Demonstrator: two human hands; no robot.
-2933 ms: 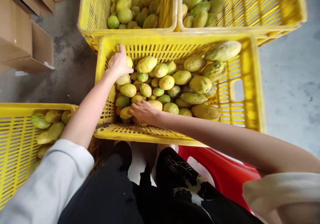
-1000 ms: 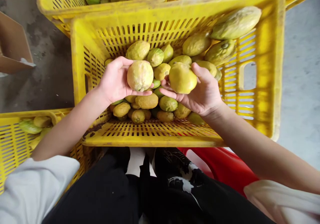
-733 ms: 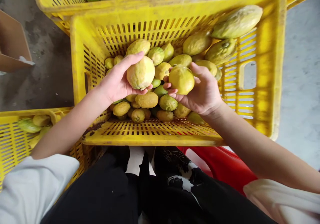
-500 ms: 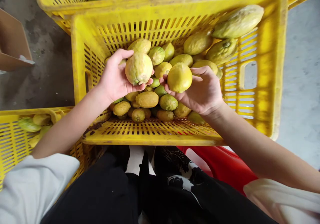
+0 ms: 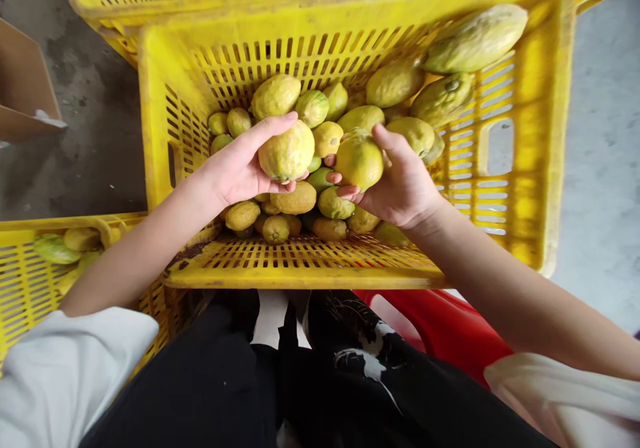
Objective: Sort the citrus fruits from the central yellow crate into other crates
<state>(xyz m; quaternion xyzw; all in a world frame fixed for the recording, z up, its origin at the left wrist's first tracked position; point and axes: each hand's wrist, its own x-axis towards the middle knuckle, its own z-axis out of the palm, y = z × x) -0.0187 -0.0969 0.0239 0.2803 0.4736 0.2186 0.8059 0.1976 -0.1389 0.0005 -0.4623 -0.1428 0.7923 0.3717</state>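
Note:
My left hand (image 5: 245, 168) is closed round a pale yellow, bumpy fruit (image 5: 287, 151), thumb on top and fingertips under it. To its right, my right hand (image 5: 400, 181) grips a rounder yellow-green fruit (image 5: 359, 161) between thumb and fingers. The two held fruits are apart, above a large yellow crate (image 5: 300, 278). Several yellow and green fruits, such as an oblong yellow one (image 5: 294, 198), lie in the crate below and around my hands. Larger long fruits (image 5: 477, 38) rest at its back right.
Another yellow crate with fruits (image 5: 115, 8) stands behind, and one more (image 5: 20, 288) is at the lower left. A cardboard box (image 5: 23, 81) sits on the floor at the far left. A red plastic object (image 5: 450, 328) shows below the crate's front edge.
Both held fruits have been turned in my fingers. My left hand has shifted slightly right and down, uncovering small fruits behind it. My right thumb has moved up along its fruit.

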